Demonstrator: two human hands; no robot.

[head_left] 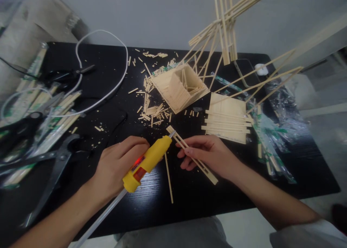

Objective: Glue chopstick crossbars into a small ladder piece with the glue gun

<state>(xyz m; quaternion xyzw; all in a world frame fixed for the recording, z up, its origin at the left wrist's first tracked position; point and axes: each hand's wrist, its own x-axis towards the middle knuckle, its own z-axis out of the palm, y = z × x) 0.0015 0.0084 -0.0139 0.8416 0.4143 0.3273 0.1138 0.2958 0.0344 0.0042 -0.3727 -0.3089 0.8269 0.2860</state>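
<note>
Step in hand: judged to be gluing, with the nozzle of the yellow glue gun (pixel 151 157) at the far end of the paired sticks (pixel 210 176); contact cannot be told
Left hand (pixel 119 165): fingers curled around the gun's body, a red light glowing beside them, a clear glue stick (pixel 103 215) trailing from its rear
Right hand (pixel 210 154): thumb and fingers pinched on the paired sticks, held slanting above the table, a narrow gap between them
Next move: seems to call for a steady nozzle and an unmoving pinch
Loose stick (pixel 169 179): on the table, between the hands
Black table (pixel 146 215): dark, wood-grained, strewn with short offcuts (pixel 151 112)
Beyond the hands: a stick-walled box (pixel 179 89) on a square base; to its right, a panel (pixel 235 134) crossed by parallel sticks
Left side: pliers (pixel 58 157), scissors (pixel 20 128), wrapped sticks and a looping white cable (pixel 108 103)
Right side: crumpled clear wrappers (pixel 273 139)
Room: a plain grey wall (pixel 149 20) behind the table
</note>
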